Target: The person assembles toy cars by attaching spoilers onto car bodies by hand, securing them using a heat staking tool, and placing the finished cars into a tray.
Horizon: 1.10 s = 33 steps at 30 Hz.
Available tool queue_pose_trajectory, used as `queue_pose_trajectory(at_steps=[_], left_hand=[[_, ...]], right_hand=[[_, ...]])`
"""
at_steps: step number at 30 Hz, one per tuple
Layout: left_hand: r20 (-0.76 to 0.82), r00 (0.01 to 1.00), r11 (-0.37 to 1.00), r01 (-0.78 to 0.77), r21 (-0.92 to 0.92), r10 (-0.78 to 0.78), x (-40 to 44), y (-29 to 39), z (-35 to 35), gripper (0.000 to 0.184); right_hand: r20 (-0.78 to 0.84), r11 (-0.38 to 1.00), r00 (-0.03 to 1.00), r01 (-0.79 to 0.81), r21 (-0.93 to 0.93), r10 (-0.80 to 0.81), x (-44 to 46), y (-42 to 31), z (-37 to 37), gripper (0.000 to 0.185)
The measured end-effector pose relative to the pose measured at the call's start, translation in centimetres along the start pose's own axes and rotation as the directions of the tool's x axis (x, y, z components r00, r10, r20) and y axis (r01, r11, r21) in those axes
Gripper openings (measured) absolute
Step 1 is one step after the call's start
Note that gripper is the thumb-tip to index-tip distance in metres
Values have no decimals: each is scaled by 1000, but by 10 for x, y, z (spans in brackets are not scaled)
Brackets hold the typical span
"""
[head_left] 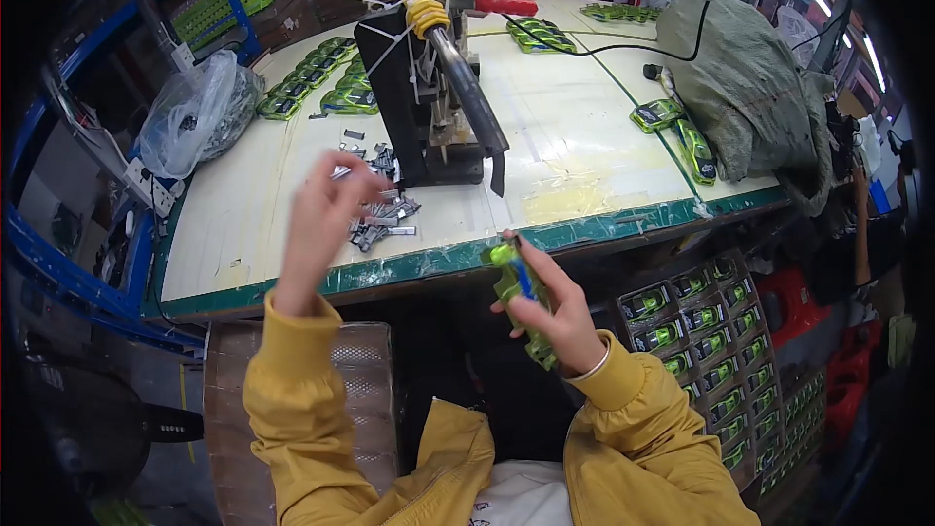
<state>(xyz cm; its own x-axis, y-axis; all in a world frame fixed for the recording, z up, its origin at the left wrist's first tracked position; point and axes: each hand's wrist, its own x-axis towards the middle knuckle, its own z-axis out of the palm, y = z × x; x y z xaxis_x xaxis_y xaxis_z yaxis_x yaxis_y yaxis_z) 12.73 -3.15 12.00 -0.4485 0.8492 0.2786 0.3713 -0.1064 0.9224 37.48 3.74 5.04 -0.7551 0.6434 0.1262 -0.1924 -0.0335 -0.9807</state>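
Note:
My right hand (560, 312) is closed around a bright green plastic toy car shell (516, 278) with a blue strip, held tilted just off the table's front edge. My left hand (331, 209) is raised over the table's front left part, its fingers curled and smeared by motion. A small grey piece (340, 172) shows by its fingers; whether it is held, I cannot make out. Beside and behind that hand lies a loose pile of small grey metal pieces (385, 224). Just past the pile stands a bench press (429, 107) with a yellow-wrapped lever.
Green car shells lie in rows (307, 78) at the left, with more near a draped grey-green cloth (740, 78). A clear plastic bag (200, 112) sits at the left edge. Compartment trays of green shells (711, 341) stand at lower right. Other people sit across the table.

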Motion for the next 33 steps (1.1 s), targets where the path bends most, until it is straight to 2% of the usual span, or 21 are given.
queue_pose_trajectory(at_steps=[1, 2, 3, 4, 5, 6, 8, 9, 10, 11, 12, 14, 18, 20, 22, 24, 25, 26, 28, 31, 33], left_hand=[[-95, 994, 984, -44, 174, 61, 20, -17, -17, 14], [-173, 975, 936, -71, 345, 138, 39, -39, -34, 14], [-200, 961, 891, -82, 446, 189, 54, -58, -47, 16], [-219, 944, 835, -92, 542, 246, 66, -77, -57, 17], [-211, 943, 836, -106, 538, 256, 74, -98, -66, 17], [-209, 953, 847, -81, 525, 220, 82, -119, -73, 18], [-205, 960, 860, -61, 507, 189, 89, -134, -71, 20], [-208, 970, 862, -4, 507, 126, 86, -132, -66, 20], [-214, 975, 861, 57, 506, 62, 83, -129, -63, 20], [-254, 966, 861, 162, 482, -39, 82, -125, -62, 18], [-257, 965, 862, 166, 480, -43, 82, -129, -64, 18], [-222, 975, 879, 97, 467, 11, 81, -139, -69, 17], [-256, 965, 891, 71, 448, 52, 76, -133, -68, 16], [-342, 926, 891, 13, 454, 161, 77, -131, -68, 15], [-364, 913, 894, -3, 448, 186, 81, -137, -71, 16], [-452, 852, 935, -111, 336, 264, 82, -141, -73, 15], [-470, 861, 973, -110, 204, 195, 82, -140, -72, 15], [-470, 861, 973, -107, 204, 193, 83, -141, -75, 15], [-471, 873, 992, -115, 52, 126, 84, -145, -80, 15], [-464, 882, 995, -45, 92, 83, 81, -140, -80, 20], [-475, 872, 993, -97, 64, 116, 82, -133, -75, 25]], right_hand=[[70, 971, 995, -87, 223, 73, 2, -6, -4, 53], [61, 971, 995, -85, 223, 73, 5, -6, -7, 53], [73, 864, 991, -137, 484, 116, 10, -5, -9, 50], [95, 687, 984, -172, 706, 149, 12, -2, -11, 48], [116, 590, 974, -211, 779, 196, 15, 2, -14, 43], [106, 596, 977, -197, 778, 185, 17, 0, -14, 43], [176, 305, 977, -206, 930, 123, 20, -3, -12, 39], [187, 225, 975, -210, 951, 118, 21, -5, -10, 38], [187, 229, 975, -211, 950, 120, 22, -8, -8, 38], [208, 164, 970, -227, 960, 128, 24, -10, -6, 38], [229, 96, 964, -243, 965, 137, 26, -11, -4, 39], [247, 88, 959, -261, 961, 140, 29, -12, -2, 39], [261, 91, 958, -272, 958, 119, 31, -21, 3, 39], [262, 90, 958, -273, 958, 119, 31, -22, 4, 39], [273, 113, 954, -287, 951, 123, 32, -23, 4, 38], [283, 108, 951, -297, 949, 123, 32, -26, 6, 38], [295, 103, 948, -308, 946, 123, 32, -27, 6, 38], [295, 102, 947, -308, 946, 125, 32, -28, 6, 38], [315, 71, 942, -325, 943, 118, 32, -30, 6, 38], [313, 58, 944, -320, 946, 105, 32, -33, 7, 38], [315, 73, 942, -324, 943, 114, 33, -34, 6, 38]])
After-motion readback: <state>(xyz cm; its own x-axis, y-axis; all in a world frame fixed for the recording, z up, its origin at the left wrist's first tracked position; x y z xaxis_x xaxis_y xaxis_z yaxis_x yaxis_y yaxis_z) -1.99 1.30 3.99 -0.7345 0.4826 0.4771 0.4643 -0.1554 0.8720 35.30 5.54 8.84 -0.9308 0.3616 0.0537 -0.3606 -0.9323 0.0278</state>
